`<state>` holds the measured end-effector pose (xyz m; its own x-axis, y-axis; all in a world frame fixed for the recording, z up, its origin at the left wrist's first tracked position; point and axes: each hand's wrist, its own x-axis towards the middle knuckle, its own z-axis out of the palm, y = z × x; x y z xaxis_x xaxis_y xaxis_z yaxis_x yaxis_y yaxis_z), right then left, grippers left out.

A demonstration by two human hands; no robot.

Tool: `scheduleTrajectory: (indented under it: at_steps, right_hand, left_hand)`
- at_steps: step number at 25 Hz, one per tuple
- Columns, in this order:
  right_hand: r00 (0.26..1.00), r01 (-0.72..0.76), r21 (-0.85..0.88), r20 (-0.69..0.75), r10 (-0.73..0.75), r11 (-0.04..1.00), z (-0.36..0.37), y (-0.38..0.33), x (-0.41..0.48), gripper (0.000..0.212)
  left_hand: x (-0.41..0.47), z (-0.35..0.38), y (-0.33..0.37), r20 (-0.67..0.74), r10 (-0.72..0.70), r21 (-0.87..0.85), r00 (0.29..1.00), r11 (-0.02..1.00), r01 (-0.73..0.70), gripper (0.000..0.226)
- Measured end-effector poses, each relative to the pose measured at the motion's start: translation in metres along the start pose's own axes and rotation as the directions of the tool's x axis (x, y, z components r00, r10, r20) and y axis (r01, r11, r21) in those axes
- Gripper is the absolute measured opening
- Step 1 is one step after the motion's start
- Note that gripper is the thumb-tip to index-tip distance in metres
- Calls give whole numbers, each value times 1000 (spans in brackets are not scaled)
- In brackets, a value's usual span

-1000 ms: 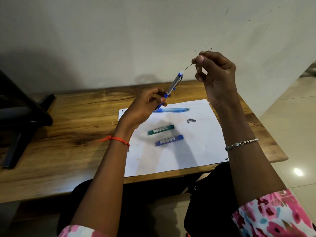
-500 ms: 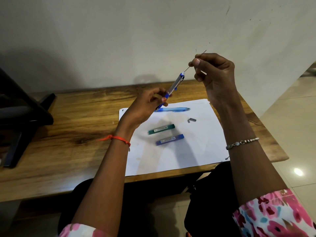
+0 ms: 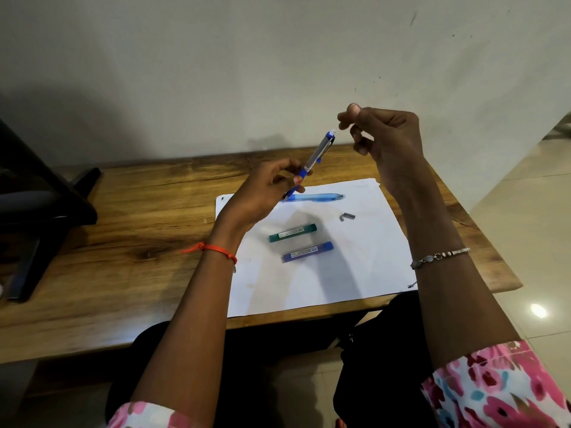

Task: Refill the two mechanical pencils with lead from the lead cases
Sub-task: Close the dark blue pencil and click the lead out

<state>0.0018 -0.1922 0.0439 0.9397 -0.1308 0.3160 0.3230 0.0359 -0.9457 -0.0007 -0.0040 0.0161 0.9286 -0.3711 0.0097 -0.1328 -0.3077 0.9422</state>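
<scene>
Gripping the blue-and-grey mechanical pencil (image 3: 318, 152) low on its barrel, the left hand (image 3: 262, 196) holds it up off the wooden table (image 3: 123, 227). The pencil is tilted, tip down towards the palm and white end up and to the right. Just beside that white end hovers the right hand (image 3: 386, 140), raised, fingers curled, thumb and forefinger drawn close together. Is there a lead pinched in there? Too fine to make out, so I cannot tell.

Down on the sheet of white paper (image 3: 355, 273), the light-blue mechanical pencil (image 3: 321, 197) lies flat behind the left hand's fingers. Nearer the person, the green lead case (image 3: 293, 232) and the purple lead case (image 3: 307, 251) lie side by side, near each other but apart. A small grey metal piece (image 3: 347, 216) sits to the right of them. A red thread (image 3: 216, 249) rings the left wrist and a bracelet (image 3: 438, 256) the right.
</scene>
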Motion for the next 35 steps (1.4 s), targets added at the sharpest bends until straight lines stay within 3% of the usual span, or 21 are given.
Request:
scheduleTrajectory:
  at_steps: [2, 3, 5, 7, 13, 18, 22, 27, 29, 31, 33, 35]
  right_hand:
    - [994, -112, -247, -12, 113, 962, -7, 4, 1, 12]
    - [980, -172, -468, 11, 201, 867, -10, 8, 1, 12]
    - [888, -256, -800, 27, 459, 543, -15, 18, 0, 16]
    - [779, -289, -887, 1, 627, 360, -15, 27, 0, 24]
    - [724, -127, -956, 94, 683, 266, -4, 26, -4, 26]
    - [727, -140, -960, 68, 683, 244, -3, 34, -3, 31]
    - [733, -145, -958, 65, 677, 249, -5, 41, -1, 38]
    - [724, -93, -941, 160, 671, 326, -8, 35, -1, 24]
    - [783, -79, -890, 223, 581, 448, -10, 25, -1, 11]
    - [859, -127, -750, 244, 451, 649, -10, 12, -3, 3]
    - [921, -171, -488, 230, 315, 856, -10, 4, -4, 5]
    - [961, -145, -212, 202, 189, 966, -11, 0, -2, 8]
  left_hand:
    - [0, 0, 0, 1, 0, -18, 1000, 1000, 0, 19]
    - [0, 0, 0, 1, 0, -20, 1000, 1000, 0, 18]
    - [-1, 0, 0, -1, -4, -8, 1000, 1000, 4, 17]
    - [-1, 0, 1, -4, -9, 2, 1000, 1000, 9, 17]
    - [-1, 0, 1, -4, -19, 15, 1000, 1000, 19, 17]
    - [-1, 1, 1, -4, -19, 23, 1000, 1000, 19, 17]
    - [0, 2, 0, -1, -20, 31, 1000, 999, 20, 16]
    - [0, 2, 0, -1, -21, 47, 1000, 999, 21, 17]
    - [0, 2, 0, 2, -19, 45, 1000, 999, 19, 16]
    - [0, 1, -1, 6, -14, 39, 1000, 999, 14, 16]
    - [0, 1, -1, 7, -13, 30, 1000, 999, 13, 16]
    - [0, 1, -1, 5, -13, 23, 1000, 1000, 13, 15]
